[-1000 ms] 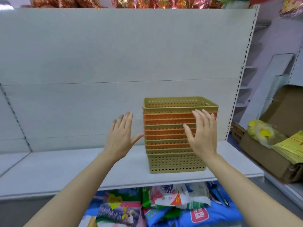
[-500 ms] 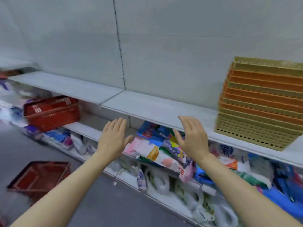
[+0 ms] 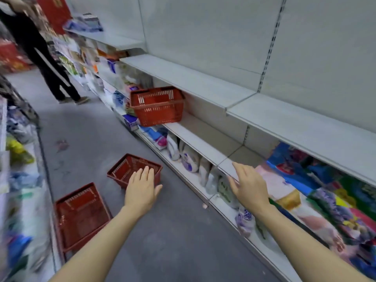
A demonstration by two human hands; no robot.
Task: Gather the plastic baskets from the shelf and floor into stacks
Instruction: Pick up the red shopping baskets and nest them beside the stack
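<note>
Three red baskets in view, none stacked. Near basket sits on the grey floor, left of my left forearm, by the left-hand rack. Second floor basket lies tilted just beyond it, its near rim partly hidden behind my left hand. Left grip wide, fingers flat and spread, empty. Third basket rests on the middle shelf, overhanging the edge, further up the aisle from the floor baskets. Right hand hangs in front of the lower shelves right of the second floor basket, grip wide, holding nothing. Packaged goods fill the shelves under it. Another person stands far up the aisle.
</note>
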